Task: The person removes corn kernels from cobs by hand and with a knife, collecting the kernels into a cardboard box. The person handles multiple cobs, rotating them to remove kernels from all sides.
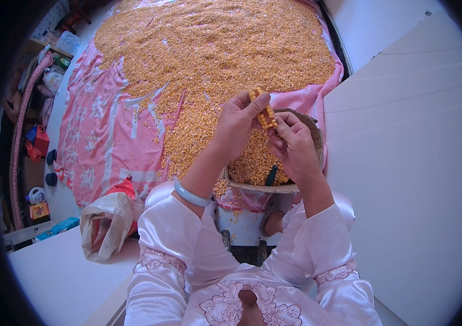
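An ear of corn, partly stripped so that rows of yellow kernels alternate with bare reddish cob, is held between both hands. My left hand grips its upper part, the thumb laid across the kernels. At its lower end my right hand has thumb and fingers pressed on it. Below the hands stands an open cardboard box holding loose corn kernels. A tool with a dark green handle lies on those kernels, its other end hidden.
Corn kernels are spread wide over a pink cloth bearing white writing. A whitish sack slumps beside my left knee. Shelves with a red box and a detergent bottle line the left. A white panel borders the right.
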`<move>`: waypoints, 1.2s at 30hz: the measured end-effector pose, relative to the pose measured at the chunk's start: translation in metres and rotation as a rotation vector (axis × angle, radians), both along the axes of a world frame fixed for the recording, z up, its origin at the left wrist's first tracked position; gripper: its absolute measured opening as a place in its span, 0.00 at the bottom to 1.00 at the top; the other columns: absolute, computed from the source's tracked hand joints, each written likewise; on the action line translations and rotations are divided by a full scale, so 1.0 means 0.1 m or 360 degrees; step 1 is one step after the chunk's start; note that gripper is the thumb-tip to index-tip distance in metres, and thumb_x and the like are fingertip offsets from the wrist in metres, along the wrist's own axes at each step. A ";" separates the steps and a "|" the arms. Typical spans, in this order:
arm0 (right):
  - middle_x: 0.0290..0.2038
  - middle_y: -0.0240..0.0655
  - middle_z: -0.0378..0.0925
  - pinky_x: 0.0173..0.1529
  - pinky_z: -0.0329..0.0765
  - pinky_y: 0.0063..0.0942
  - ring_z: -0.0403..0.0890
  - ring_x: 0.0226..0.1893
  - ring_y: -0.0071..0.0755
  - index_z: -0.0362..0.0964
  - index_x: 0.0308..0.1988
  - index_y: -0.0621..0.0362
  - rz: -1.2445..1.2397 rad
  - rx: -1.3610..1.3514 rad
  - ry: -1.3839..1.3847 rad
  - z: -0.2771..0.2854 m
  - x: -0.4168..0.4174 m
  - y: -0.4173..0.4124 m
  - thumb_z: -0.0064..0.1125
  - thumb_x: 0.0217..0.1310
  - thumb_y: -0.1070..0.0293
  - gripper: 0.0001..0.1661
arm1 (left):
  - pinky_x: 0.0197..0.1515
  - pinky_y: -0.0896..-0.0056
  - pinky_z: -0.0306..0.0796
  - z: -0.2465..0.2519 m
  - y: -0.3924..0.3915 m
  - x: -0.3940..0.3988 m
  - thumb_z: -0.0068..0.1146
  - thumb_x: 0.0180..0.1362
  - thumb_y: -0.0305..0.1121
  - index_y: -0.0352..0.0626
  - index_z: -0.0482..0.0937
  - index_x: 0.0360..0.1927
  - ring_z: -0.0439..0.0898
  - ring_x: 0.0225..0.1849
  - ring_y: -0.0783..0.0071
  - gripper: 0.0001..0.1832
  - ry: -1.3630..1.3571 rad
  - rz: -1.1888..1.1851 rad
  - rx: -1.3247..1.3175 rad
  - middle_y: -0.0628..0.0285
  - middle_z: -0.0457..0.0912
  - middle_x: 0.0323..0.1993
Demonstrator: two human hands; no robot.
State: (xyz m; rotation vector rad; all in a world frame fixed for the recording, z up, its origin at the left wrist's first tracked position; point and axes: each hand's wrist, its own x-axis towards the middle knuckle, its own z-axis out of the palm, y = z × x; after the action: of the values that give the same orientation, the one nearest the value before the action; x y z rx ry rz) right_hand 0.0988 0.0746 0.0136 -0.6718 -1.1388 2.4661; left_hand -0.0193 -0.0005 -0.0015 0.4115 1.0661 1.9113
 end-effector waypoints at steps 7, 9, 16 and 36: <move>0.24 0.25 0.66 0.18 0.59 0.13 0.60 0.17 0.12 0.65 0.36 0.57 -0.0082 0.0524 -0.0191 -0.08 0.03 0.01 0.46 0.67 0.67 0.07 | 0.27 0.82 0.68 0.08 0.03 0.01 0.58 0.58 0.39 0.42 0.74 0.32 0.74 0.25 0.85 0.11 0.0371 0.0233 -0.0087 0.69 0.78 0.25; 0.22 0.24 0.65 0.17 0.57 0.14 0.59 0.16 0.12 0.66 0.36 0.57 -0.0049 0.0586 -0.0227 -0.04 0.00 -0.01 0.44 0.68 0.64 0.09 | 0.27 0.82 0.67 0.06 0.02 0.01 0.58 0.58 0.40 0.42 0.74 0.32 0.74 0.25 0.85 0.11 0.0290 0.0193 -0.0074 0.69 0.78 0.25; 0.19 0.23 0.65 0.15 0.53 0.13 0.58 0.13 0.12 0.68 0.36 0.55 0.0114 0.0259 -0.0098 0.01 0.04 0.03 0.43 0.69 0.57 0.14 | 0.26 0.83 0.66 0.01 0.01 -0.03 0.59 0.57 0.40 0.43 0.75 0.31 0.74 0.25 0.85 0.11 0.0062 -0.0027 -0.0006 0.70 0.77 0.25; 0.25 0.21 0.68 0.27 0.66 0.11 0.66 0.25 0.09 0.67 0.32 0.55 -0.0224 0.0697 -0.0078 -0.02 -0.10 0.01 0.47 0.68 0.63 0.10 | 0.30 0.83 0.67 0.02 -0.06 0.01 0.52 0.62 0.35 0.41 0.75 0.39 0.72 0.27 0.87 0.09 0.0240 -0.0232 0.0002 0.71 0.76 0.29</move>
State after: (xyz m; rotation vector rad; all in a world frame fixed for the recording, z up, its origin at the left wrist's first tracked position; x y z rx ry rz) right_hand 0.0887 0.0756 0.0118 -0.6536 -1.5279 1.9971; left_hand -0.0181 -0.0063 0.0006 0.6253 1.1010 1.7740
